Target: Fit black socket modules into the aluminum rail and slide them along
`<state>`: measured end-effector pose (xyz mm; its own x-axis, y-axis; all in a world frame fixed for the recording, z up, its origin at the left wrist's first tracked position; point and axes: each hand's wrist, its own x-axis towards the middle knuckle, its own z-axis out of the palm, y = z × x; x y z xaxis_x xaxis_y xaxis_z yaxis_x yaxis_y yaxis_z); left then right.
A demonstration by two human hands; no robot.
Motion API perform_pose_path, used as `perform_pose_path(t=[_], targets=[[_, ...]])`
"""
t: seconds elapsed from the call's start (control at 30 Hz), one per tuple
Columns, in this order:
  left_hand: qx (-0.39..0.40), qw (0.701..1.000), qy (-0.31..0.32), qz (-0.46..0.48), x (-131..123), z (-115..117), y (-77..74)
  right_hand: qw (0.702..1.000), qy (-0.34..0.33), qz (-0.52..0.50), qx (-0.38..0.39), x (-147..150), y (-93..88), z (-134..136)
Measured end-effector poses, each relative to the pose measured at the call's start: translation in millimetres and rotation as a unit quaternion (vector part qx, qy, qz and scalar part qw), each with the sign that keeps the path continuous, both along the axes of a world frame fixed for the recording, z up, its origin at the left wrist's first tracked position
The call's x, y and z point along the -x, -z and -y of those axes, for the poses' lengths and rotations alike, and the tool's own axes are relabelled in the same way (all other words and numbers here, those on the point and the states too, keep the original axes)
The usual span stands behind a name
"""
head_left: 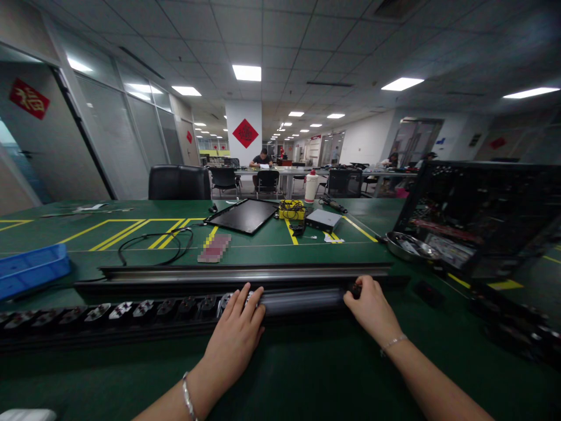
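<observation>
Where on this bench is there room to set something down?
Free: the green mat below the long black rail, between the left hand and right hand, and the strip behind the rail, between the blurred card and steel bowl. Crowded: the yellow cable bundle and computer chassis.

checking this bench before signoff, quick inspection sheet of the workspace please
surface: green bench mat marked with yellow tape lines
job's things: long black strip with a row of sockets, dark cylindrical section along it, metal rail behind it
clutter: blue plastic crate, black flat panel, small grey box, white bottle, metal tray, blurred card
grippers: left hand and right hand lie open at either end of the cylindrical section
cables: black cable loop on the mat, yellow cable bundle beside the panel
surroundings: open computer chassis at right, seated person at a far table
</observation>
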<state>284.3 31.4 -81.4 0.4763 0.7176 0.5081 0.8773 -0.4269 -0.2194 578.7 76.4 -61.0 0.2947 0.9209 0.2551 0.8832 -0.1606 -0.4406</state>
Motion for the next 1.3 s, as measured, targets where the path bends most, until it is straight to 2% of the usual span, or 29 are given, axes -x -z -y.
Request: perform_pose_path(t=[1.0, 1.13, 1.3], targets=[[-0.002, 1.0, 0.002, 0.009, -0.1, 0.2, -0.8, 1.0, 0.009, -0.001, 0.0, -7.3, -0.1, -2.0], [0.005, 1.0, 0.002, 0.007, 0.2, 0.5, -1.1, 0.999, 0.03, 0.02, 0.039, -9.4, -5.4, 0.1], [0.009, 1.0, -0.001, 0.002, 0.3, 0.3, -0.8, 0.986, 0.026, 0.079, 0.141, -9.5, -22.9, 5.4]])
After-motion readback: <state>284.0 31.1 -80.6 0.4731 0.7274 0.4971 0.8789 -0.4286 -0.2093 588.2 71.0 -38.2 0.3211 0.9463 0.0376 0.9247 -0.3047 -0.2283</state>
